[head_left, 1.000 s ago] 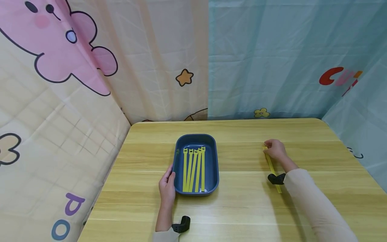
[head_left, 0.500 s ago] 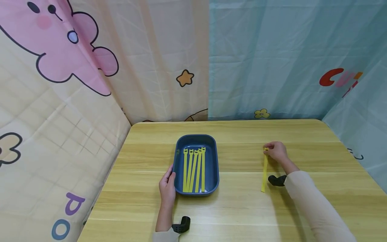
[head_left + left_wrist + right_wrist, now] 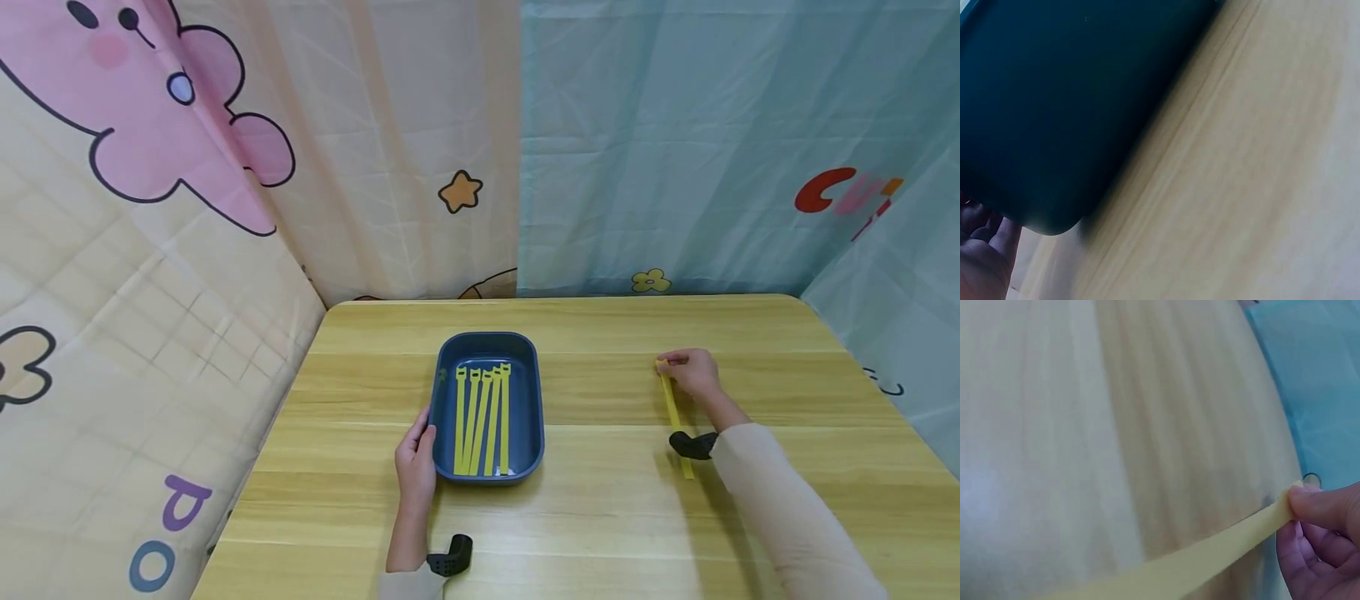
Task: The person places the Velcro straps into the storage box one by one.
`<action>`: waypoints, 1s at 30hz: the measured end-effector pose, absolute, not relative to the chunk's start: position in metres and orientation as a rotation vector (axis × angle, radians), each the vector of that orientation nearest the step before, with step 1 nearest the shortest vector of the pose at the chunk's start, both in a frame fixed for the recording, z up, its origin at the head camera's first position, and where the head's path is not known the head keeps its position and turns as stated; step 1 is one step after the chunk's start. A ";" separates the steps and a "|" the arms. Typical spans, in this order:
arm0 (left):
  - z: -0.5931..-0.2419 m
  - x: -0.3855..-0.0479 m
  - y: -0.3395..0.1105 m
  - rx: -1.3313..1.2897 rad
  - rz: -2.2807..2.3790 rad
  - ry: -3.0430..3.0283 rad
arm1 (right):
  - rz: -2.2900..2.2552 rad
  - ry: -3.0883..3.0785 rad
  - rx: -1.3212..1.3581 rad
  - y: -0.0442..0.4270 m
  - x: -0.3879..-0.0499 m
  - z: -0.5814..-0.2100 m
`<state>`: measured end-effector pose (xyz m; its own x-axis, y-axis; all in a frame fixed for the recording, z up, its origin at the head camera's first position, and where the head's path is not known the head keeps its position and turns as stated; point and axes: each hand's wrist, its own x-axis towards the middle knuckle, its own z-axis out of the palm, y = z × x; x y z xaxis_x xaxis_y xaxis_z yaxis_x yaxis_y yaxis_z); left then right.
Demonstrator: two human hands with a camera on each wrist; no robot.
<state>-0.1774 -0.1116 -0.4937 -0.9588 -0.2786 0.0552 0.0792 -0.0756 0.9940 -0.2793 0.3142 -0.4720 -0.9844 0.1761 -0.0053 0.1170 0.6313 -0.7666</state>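
A dark blue tray (image 3: 538, 417) stands on the table, its long side running away from me. Several yellow hook-and-loop cable ties (image 3: 459, 425) lie side by side in it, slotted heads at the far end. My left hand (image 3: 416, 462) holds the tray by its left wall; the left wrist view shows part of that hand (image 3: 985, 256) below the tray's corner. To the right, my right hand (image 3: 692, 372) pinches one more yellow cable tie (image 3: 670, 402) near its head between thumb and fingers. Its strip slants back toward my wrist, partly hidden by the black wrist mount.
The wooden table (image 3: 592, 517) ends at a far edge against printed curtains (image 3: 637, 150). A patterned cloth (image 3: 150, 375) hangs along the left side. Black wrist mounts (image 3: 452, 557) sit at both sleeves.
The pinched cable tie's loose end has swung left and then back right under my right wrist. My right hand has shifted slightly right. Left hand and tray stay in place.
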 end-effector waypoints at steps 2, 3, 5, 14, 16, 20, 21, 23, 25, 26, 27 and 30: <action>-0.494 -0.178 -0.111 0.221 -2.132 -1.949 | 1.333 -2.742 -0.242 0.313 -0.277 -0.464; -0.493 -0.178 -0.111 0.218 -2.128 -1.947 | 1.335 -2.734 -0.233 0.313 -0.276 -0.460; -0.493 -0.177 -0.111 0.222 -2.127 -1.941 | 1.337 -2.723 -0.201 0.311 -0.275 -0.451; -0.490 -0.178 -0.110 0.206 -2.123 -1.938 | 1.470 -2.683 -0.213 0.309 -0.269 -0.429; -0.491 -0.178 -0.110 0.210 -2.120 -1.942 | 1.453 -2.665 -0.201 0.309 -0.267 -0.426; -0.492 -0.178 -0.110 0.232 -2.113 -1.951 | 1.428 -2.631 -0.180 0.307 -0.265 -0.418; -0.492 -0.178 -0.111 0.238 -2.114 -1.952 | 1.422 -2.629 -0.175 0.307 -0.264 -0.416; -0.492 -0.178 -0.111 0.240 -2.116 -1.952 | 1.408 -2.632 -0.168 0.305 -0.262 -0.411; -0.491 -0.178 -0.111 0.239 -2.122 -1.953 | 1.390 -2.635 -0.161 0.303 -0.261 -0.408; -0.491 -0.178 -0.111 0.236 -2.122 -1.951 | 1.390 -2.634 -0.161 0.302 -0.260 -0.406; -0.491 -0.178 -0.111 0.234 -2.122 -1.953 | 1.384 -2.635 -0.160 0.301 -0.259 -0.404; -0.490 -0.177 -0.111 0.230 -2.120 -1.954 | 1.378 -2.631 -0.155 0.299 -0.257 -0.400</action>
<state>-0.1774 -0.1109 -0.4902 -0.9567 -0.2864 0.0518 0.0750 -0.0707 0.9947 -0.2565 0.2993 -0.3999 -0.9805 0.1693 0.0998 0.0144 0.5682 -0.8227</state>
